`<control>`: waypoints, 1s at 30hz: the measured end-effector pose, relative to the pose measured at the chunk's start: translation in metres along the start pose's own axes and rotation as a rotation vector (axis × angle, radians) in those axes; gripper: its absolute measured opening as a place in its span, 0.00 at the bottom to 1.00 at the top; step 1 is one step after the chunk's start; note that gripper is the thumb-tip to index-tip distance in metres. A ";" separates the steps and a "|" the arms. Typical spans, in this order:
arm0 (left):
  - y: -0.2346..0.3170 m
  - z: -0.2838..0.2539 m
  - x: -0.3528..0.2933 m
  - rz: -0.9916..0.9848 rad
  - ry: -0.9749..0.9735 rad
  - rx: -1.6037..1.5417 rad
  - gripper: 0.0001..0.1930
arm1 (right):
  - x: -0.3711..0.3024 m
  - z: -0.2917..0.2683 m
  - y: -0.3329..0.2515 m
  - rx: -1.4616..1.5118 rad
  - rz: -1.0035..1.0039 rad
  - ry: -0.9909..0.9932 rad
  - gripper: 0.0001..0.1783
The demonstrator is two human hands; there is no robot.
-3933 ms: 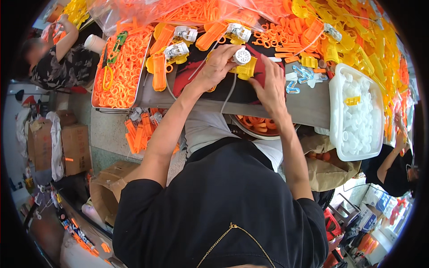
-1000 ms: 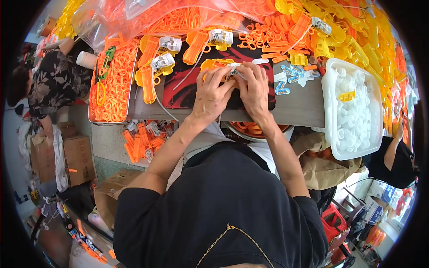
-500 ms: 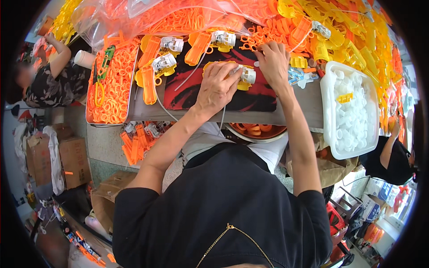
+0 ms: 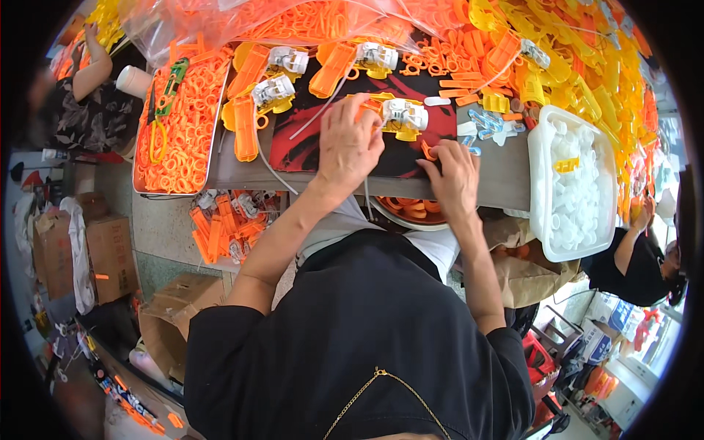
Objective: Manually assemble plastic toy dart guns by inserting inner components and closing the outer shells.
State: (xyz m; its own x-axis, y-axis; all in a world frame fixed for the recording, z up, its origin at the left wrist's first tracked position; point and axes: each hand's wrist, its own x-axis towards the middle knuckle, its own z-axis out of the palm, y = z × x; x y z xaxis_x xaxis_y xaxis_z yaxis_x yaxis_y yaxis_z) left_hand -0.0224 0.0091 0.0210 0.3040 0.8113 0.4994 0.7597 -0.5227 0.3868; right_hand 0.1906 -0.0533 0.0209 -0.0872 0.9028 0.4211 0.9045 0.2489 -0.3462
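Note:
On the red-and-black mat (image 4: 293,158) lies a toy gun body half (image 4: 405,117) with a yellow shell, an orange piece and a white mechanism. My left hand (image 4: 346,143) grips its left end, fingers closed around it; a pale wire hangs below the hand. To the right and nearer me, my right hand (image 4: 456,176) pinches a small orange part (image 4: 427,151) between thumb and forefinger, just over the mat. Similar orange-yellow toy bodies (image 4: 246,121) with white mechanisms lie at the back left, some trailing wires.
A tray of orange rings (image 4: 180,165) at left carries green-handled snips (image 4: 173,88). Small blue-and-clear parts (image 4: 488,125) lie right of the mat, beside a white bin (image 4: 539,213) of translucent caps. Orange and yellow parts (image 4: 572,81) are heaped behind. A bowl (image 4: 433,224) sits under the table edge.
My right hand has come from the back of the mat toward me and now holds a small orange part. My left hand has shifted slightly, showing more of the toy body.

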 end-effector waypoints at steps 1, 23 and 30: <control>-0.002 -0.002 0.003 -0.002 0.016 -0.001 0.15 | -0.007 0.003 -0.002 -0.005 -0.001 0.014 0.13; -0.018 0.018 0.007 0.061 0.114 -0.273 0.10 | 0.014 0.040 -0.049 0.105 -0.193 0.201 0.18; -0.021 0.012 0.013 0.056 0.040 -0.313 0.12 | 0.016 0.037 -0.038 0.034 -0.277 0.144 0.21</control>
State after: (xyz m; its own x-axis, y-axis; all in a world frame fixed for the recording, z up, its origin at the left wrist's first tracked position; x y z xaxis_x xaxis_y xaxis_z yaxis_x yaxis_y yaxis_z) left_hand -0.0274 0.0334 0.0102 0.3132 0.7713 0.5541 0.5265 -0.6266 0.5745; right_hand 0.1393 -0.0354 0.0093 -0.2664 0.7406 0.6169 0.8398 0.4925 -0.2286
